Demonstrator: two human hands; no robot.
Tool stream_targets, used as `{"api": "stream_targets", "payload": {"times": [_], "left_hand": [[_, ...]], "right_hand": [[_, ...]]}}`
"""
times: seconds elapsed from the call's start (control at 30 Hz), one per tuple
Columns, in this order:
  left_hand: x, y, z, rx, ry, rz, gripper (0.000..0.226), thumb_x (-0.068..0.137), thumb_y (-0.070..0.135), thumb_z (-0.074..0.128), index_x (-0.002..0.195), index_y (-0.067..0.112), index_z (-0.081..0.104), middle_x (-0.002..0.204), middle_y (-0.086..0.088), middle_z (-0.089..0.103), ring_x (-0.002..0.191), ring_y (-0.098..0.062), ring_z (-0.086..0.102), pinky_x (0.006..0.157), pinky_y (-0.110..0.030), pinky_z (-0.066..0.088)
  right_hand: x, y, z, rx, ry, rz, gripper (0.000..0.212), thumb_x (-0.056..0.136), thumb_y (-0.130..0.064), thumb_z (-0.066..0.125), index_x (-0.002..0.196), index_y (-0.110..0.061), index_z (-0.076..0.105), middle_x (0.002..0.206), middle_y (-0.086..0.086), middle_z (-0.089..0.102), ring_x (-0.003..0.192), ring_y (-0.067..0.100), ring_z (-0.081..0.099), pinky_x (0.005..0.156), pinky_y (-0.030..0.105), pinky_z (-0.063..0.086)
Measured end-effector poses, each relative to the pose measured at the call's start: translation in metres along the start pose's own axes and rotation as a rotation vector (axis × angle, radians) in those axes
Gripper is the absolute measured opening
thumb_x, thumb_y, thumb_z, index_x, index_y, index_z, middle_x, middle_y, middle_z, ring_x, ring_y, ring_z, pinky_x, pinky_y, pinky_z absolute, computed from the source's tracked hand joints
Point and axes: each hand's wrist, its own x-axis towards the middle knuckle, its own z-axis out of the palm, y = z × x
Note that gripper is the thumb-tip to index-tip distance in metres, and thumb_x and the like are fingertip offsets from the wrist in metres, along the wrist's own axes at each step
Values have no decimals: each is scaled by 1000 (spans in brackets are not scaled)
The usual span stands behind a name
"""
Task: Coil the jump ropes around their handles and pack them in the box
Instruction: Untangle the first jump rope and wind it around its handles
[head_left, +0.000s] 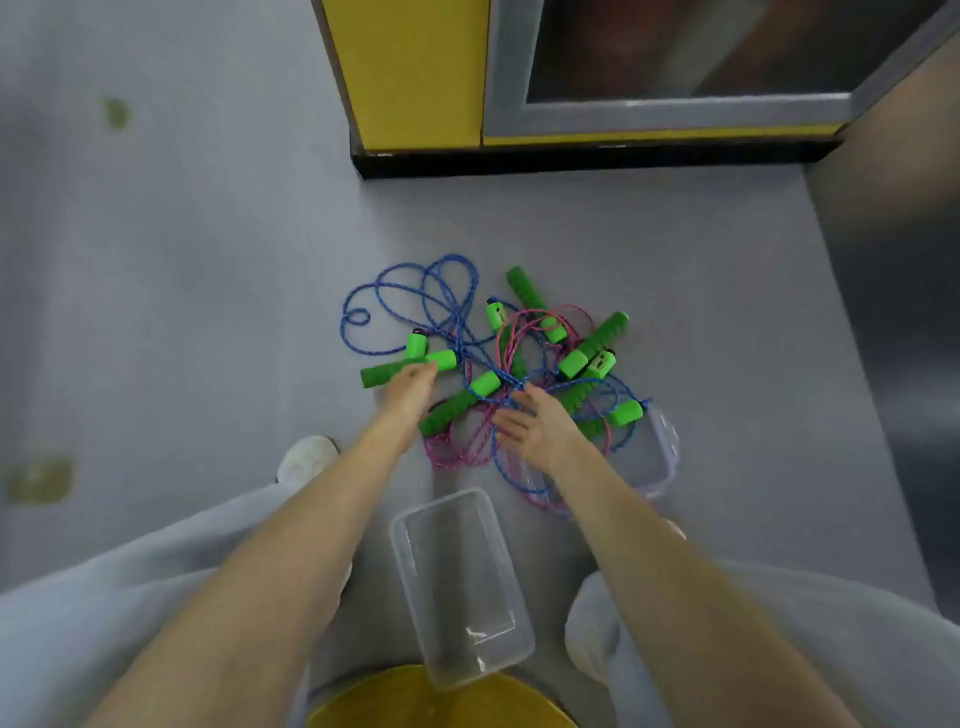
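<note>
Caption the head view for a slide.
Left hand on a green handle, right hand open over tangled blue and pink jump ropes on the floor; clear box empty.

The jump ropes (498, 374) lie in one tangled heap on the floor, none of them coiled; a blue speckled rope (415, 283) spreads in loose loops at the far left of the heap; a pink speckled rope (457, 460) bunches at its near side; the green handles (597, 340) point every way, some crossing each other, with ridged grips and smooth, brighter ends; one handle (382, 375) lies flat at the left edge; another (449, 410) slants through the middle; the clear plastic box (457, 571) stands open just short of the heap; its clear lid (665, 467) lies to the right, partly under the ropes.
</note>
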Motion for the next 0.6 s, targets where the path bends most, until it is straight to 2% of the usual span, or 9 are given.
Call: {"api": "stream_targets", "payload": {"times": [0.07,0.17,0.23,0.33,0.4,0.47,0.53,0.6], "left_hand": [[26,-2,4,192,84,95,29,98,25,48,118,6,57,110,-5,56,105,-22,52,84,-28,37],[64,-13,3,414,171,183,33,95,19,51,121,0,56,124,-15,56,116,-30,52,94,-33,39],[88,-22,-3,680,227,243,36,93,17,51,126,2,52,133,-18,49,123,-33,47,101,-40,36],[114,-33,-16,1111,265,255,53,90,13,51,140,10,36,152,-11,29,141,-27,24,113,-49,14],[123,-39,-19,1284,267,231,60,89,14,53,143,14,29,146,-10,36,139,-26,25,114,-53,3],[125,-43,-19,1407,250,198,56,89,16,53,141,14,31,135,-13,44,131,-30,35,115,-52,2],[123,-46,-18,1473,271,190,46,89,12,51,133,12,39,129,-16,46,125,-34,39,115,-48,10],[113,-46,-15,1440,305,167,42,87,8,51,127,10,42,128,-17,44,121,-35,41,109,-44,22]], "right_hand": [[24,-1,6,-56,7,34,37,99,-36,44,128,-13,50,117,16,54,108,27,55,88,37,46],[50,5,12,-84,9,71,41,100,-34,43,133,-11,48,129,18,52,123,29,51,98,38,42],[68,9,14,-102,21,99,42,100,-34,43,134,-10,47,122,15,55,117,27,53,94,37,42],[88,17,18,-127,22,130,42,99,-34,43,134,-11,48,97,7,56,99,22,54,75,32,45],[98,23,18,-142,22,145,41,99,-34,43,133,-11,48,94,6,55,91,20,56,68,30,44],[103,28,16,-145,18,158,41,99,-34,43,133,-12,47,99,8,56,96,21,56,69,30,45],[105,29,14,-147,21,159,40,99,-34,44,133,-12,47,103,10,55,102,23,54,69,30,45],[101,27,14,-153,33,153,40,99,-33,44,132,-10,48,106,11,55,103,24,53,70,30,45]]}}
